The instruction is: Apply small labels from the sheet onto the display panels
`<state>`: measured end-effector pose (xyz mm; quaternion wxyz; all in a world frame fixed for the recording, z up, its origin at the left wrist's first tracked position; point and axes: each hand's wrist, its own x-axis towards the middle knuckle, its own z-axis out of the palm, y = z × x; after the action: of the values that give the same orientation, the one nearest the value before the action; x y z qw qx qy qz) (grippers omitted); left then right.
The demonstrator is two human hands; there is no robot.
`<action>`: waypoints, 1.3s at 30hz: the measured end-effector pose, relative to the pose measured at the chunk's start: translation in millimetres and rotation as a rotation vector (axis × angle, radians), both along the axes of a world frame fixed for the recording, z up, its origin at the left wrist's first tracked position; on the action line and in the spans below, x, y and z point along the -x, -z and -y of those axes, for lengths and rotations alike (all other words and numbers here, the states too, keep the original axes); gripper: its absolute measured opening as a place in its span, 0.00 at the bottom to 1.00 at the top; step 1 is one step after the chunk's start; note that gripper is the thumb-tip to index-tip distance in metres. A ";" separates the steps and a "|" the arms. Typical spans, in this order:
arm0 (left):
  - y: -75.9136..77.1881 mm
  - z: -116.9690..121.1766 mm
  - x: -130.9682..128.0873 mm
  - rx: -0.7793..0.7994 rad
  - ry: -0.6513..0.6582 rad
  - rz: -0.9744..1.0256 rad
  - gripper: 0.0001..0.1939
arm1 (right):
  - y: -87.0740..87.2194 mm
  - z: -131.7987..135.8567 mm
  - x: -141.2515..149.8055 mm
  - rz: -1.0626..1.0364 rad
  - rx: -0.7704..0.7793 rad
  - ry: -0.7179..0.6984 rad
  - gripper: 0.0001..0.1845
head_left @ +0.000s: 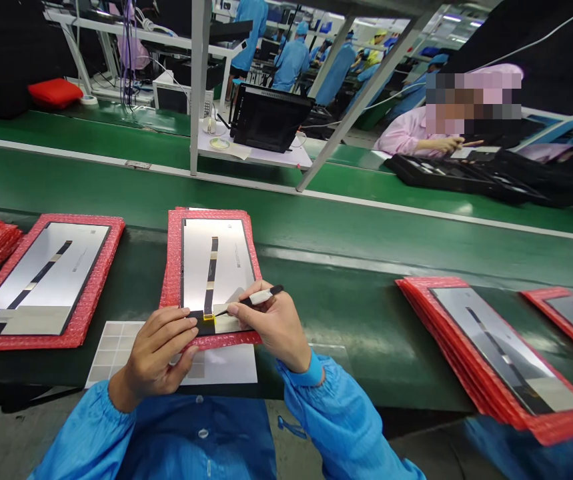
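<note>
Gripped the pen (262, 297) in the right hand (280, 325), tip by the yellow tape (209, 319). Rested the left hand (159, 348), loosely bent, holding nothing, on the screen (196, 267) near the front edge of the worktop (381, 353). Might have scratched the screen with one pen slip.

We wear a blue, long-sleeved smock (239, 437) with pale, round buttons (203, 433) down its front; our left sleeve (91, 427) and right sleeve (339, 410) have gathered cuffs (312, 370).
</note>
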<state>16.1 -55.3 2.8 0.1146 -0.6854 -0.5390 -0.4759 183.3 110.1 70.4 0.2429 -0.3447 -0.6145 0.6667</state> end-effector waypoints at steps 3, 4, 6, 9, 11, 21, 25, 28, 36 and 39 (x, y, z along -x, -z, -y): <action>-0.2 0.1 -0.1 0.000 0.000 -0.001 0.14 | 1.3 2.2 1.8 0.000 -0.046 0.002 0.17; 0.0 0.2 0.0 0.001 0.000 0.000 0.14 | 2.9 2.6 2.3 0.000 -0.061 0.004 0.16; 0.2 0.4 0.1 0.003 0.003 0.000 0.14 | 6.5 2.6 2.7 0.005 -0.083 0.009 0.16; 0.5 0.7 0.3 0.008 0.004 0.000 0.14 | 10.7 1.3 2.3 0.010 -0.095 0.014 0.15; 0.6 0.8 0.3 0.008 0.003 0.002 0.15 | 12.1 0.6 1.8 0.011 -0.095 0.016 0.16; 2.2 1.6 0.6 0.018 0.007 0.000 0.17 | 15.0 0.9 1.7 -0.002 -0.075 0.013 0.16; -3.1 2.1 2.0 0.066 0.030 -0.052 0.21 | 14.7 1.1 1.0 -0.005 -0.075 0.015 0.16; -8.8 1.9 2.4 0.163 0.053 -0.134 0.26 | 13.9 1.6 0.9 -0.004 -0.064 0.013 0.17; -17.4 2.8 -2.0 0.266 0.018 -0.192 0.30 | 18.7 2.9 2.1 0.036 -0.180 0.020 0.14; -23.6 1.9 -5.4 0.322 -0.005 -0.229 0.30 | 18.0 4.0 2.0 0.030 -0.155 0.051 0.15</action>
<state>21.4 -57.2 26.5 0.0651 -0.7432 -0.5934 -0.3023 181.3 106.1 52.4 0.2764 -0.3503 -0.6589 0.6056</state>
